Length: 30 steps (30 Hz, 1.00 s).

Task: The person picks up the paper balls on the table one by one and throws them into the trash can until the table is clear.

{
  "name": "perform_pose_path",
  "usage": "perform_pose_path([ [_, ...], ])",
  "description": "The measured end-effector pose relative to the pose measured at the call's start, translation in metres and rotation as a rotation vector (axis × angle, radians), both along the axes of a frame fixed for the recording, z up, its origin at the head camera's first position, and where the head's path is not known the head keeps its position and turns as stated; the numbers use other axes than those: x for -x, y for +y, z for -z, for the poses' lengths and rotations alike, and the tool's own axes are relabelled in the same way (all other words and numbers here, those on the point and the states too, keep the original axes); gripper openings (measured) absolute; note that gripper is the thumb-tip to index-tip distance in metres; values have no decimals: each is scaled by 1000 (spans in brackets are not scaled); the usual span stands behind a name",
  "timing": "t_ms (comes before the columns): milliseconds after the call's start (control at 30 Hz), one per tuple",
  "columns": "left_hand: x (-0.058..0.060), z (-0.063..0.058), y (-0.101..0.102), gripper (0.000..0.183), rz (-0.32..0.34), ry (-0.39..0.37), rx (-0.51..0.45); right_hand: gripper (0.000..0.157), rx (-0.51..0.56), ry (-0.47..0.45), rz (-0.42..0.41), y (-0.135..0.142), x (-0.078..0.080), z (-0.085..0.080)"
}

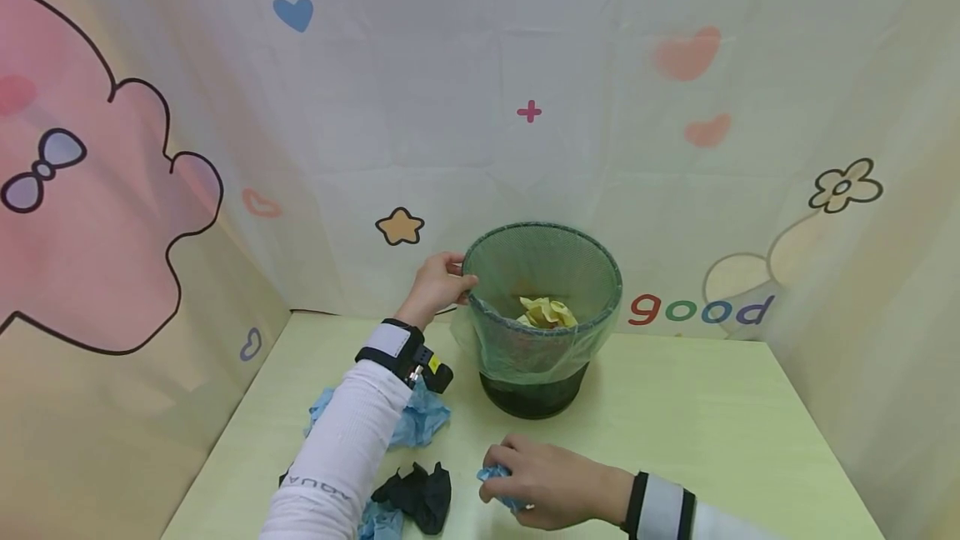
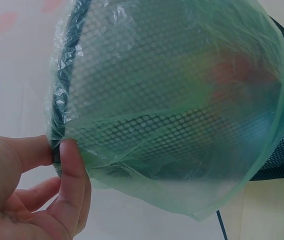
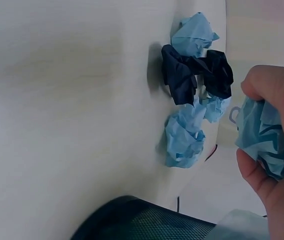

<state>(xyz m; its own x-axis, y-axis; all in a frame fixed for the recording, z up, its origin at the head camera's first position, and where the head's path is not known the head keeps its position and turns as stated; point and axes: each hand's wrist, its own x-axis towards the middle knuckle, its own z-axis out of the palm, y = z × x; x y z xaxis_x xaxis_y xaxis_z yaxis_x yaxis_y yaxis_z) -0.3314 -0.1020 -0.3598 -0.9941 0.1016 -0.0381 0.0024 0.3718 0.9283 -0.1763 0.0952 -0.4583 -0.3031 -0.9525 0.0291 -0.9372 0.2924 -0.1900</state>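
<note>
A dark mesh wastebasket [image 1: 534, 394] lined with a translucent green bag [image 1: 517, 357] stands upright at the back of the table. Crumpled yellow paper [image 1: 547, 313] lies inside it. My left hand [image 1: 437, 286] pinches the basket's rim on its left side, thumb and fingers on either side of the edge, as the left wrist view [image 2: 67, 170] also shows. In front of the basket, my right hand [image 1: 551, 482] holds a crumpled blue paper ball [image 3: 264, 135] between curled fingers and thumb, above the table and apart from the basket.
Left of my right hand lie crumpled black paper [image 1: 420, 497] and several crumpled blue papers [image 1: 420, 417], partly hidden by my left forearm. The pale table [image 1: 697, 423] reaches back to a printed curtain [image 1: 457, 132], which also closes off both sides.
</note>
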Motion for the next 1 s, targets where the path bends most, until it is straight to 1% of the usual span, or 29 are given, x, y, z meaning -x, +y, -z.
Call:
perform_pose_path([
  [100,0,0,0,50,1,1,2,39,5,23,-15,0,2,-7],
  [267,0,-1,0,50,8,0,1,38,17,93,-39,-1,5,-21],
  [600,-2,-1,0,49,9,7,1,39,35,264,-42,-8,13,-50],
  [833,-1,0,-1,49,4,11,0,39,2,283,-48,-12,18,-68],
  [1000,0,1,0,50,0,17,-3,38,18,318,-29,-12,23,-82],
])
